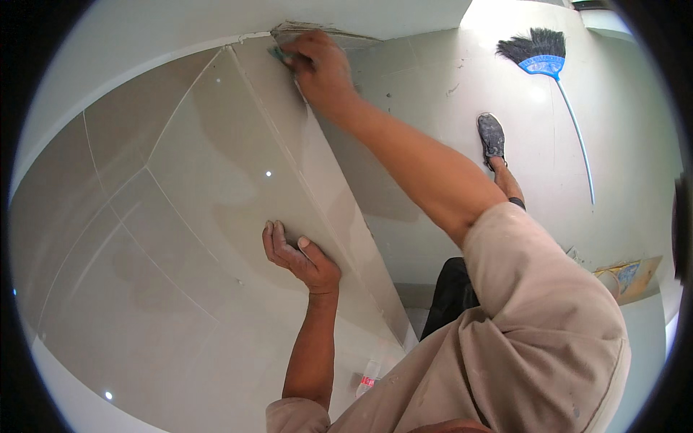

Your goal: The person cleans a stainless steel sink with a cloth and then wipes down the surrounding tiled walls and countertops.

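Note:
My right hand [321, 72] is stretched out to the far corner of a tiled ledge, its fingers closed on a small green piece [277, 53]. The motion-smeared fingers hide most of that piece, so its kind does not show. It is close to the rough, chipped edge [310, 29] where the ledge meets the white wall. Nearer to me, my left hand [307, 261] rests on the glossy beige tile top [238, 209]. Its fingers are loosely curled with the thumb apart, and nothing shows in them.
A clear plastic bottle [367, 378] with a red label stands on the ledge near my body. On the floor at the right lie a broom [543, 63] with a blue handle and a brown board [635, 278]. My dark shoe [491, 135] is on the floor beside the ledge.

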`<state>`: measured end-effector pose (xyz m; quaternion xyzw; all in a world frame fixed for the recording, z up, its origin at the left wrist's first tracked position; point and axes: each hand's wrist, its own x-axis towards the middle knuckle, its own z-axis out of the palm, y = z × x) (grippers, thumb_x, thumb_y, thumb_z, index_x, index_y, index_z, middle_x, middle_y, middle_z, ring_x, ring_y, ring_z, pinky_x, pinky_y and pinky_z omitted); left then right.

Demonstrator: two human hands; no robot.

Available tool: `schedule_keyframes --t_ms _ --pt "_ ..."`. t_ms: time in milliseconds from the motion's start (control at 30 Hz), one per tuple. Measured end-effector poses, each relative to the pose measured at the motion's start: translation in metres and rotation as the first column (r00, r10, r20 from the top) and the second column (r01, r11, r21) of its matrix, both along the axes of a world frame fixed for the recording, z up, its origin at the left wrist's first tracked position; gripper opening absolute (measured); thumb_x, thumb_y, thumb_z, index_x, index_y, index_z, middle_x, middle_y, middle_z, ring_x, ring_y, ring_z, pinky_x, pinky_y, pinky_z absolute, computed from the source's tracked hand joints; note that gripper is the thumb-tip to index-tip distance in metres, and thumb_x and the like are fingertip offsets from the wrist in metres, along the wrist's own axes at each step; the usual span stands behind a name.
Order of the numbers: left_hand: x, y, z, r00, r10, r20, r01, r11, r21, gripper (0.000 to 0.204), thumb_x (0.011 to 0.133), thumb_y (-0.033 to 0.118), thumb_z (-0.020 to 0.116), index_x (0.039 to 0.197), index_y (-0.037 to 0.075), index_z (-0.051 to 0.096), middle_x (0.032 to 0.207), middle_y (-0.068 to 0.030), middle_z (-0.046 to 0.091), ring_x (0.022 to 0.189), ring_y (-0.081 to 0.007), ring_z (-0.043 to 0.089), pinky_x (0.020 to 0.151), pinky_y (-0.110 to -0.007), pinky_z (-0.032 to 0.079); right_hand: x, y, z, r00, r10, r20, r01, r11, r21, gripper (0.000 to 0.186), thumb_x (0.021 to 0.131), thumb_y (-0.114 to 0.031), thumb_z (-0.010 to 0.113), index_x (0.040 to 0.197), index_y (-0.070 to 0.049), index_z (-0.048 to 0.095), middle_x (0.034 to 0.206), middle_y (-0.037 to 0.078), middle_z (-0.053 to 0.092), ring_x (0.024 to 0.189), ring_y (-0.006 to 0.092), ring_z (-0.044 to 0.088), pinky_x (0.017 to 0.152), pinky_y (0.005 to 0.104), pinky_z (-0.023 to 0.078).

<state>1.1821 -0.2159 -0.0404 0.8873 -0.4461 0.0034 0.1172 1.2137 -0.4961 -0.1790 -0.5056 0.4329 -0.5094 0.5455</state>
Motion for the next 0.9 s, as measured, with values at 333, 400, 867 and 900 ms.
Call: schedule_keyframes --t_ms 333,400,867,900 --pt "0.002 -0.001 -0.003 0.999 -0.035 0.012 0.035 0.998 0.048 0.049 0.107 0.025 0.038 0.139 -0.012 0.041 0.149 -0.0287 0.036 0.140 -0.0411 0.030 0.114 -0.054 0.027 -0.076 0.037 -0.011 0.888 0.450 0.098 -0.452 0.892 0.003 0.025 0.074 0.007 0.070 0.095 -0.005 0.077 0.098 0.012 0.072 0.089 0.0314 0.070 0.077 0.0379 0.056" --pt "0.004 0.002 -0.003 0.999 -0.040 0.016 0.039 0.997 0.064 0.049 0.107 0.024 0.039 0.139 -0.012 0.041 0.148 -0.0283 0.037 0.140 -0.0411 0.031 0.114 -0.054 0.026 -0.091 0.061 -0.014 0.870 0.488 0.076 -0.488 0.873 -0.012 0.023 0.073 0.007 0.071 0.092 -0.004 0.076 0.097 0.012 0.072 0.089 0.0320 0.070 0.076 0.0379 0.056" --pt "0.013 0.007 -0.010 0.997 0.014 0.079 -0.014 1.000 -0.005 0.050 0.103 0.030 0.042 0.138 -0.006 0.045 0.141 -0.0209 0.044 0.134 -0.0367 0.038 0.115 -0.052 0.027 -0.158 0.192 -0.008 0.795 0.587 0.155 -0.607 0.774 0.182 0.030 0.075 0.017 0.060 0.095 0.001 0.073 0.099 0.010 0.073 0.092 0.0253 0.071 0.079 0.0340 0.058" --pt "0.015 0.009 -0.012 0.997 0.018 0.079 -0.017 1.000 -0.011 0.050 0.103 0.030 0.042 0.138 -0.006 0.045 0.141 -0.0209 0.044 0.134 -0.0367 0.038 0.115 -0.052 0.027 -0.167 0.202 -0.009 0.746 0.650 0.145 -0.666 0.735 0.129 0.029 0.076 0.017 0.061 0.096 0.001 0.073 0.100 0.010 0.073 0.092 0.0246 0.070 0.079 0.0338 0.057"
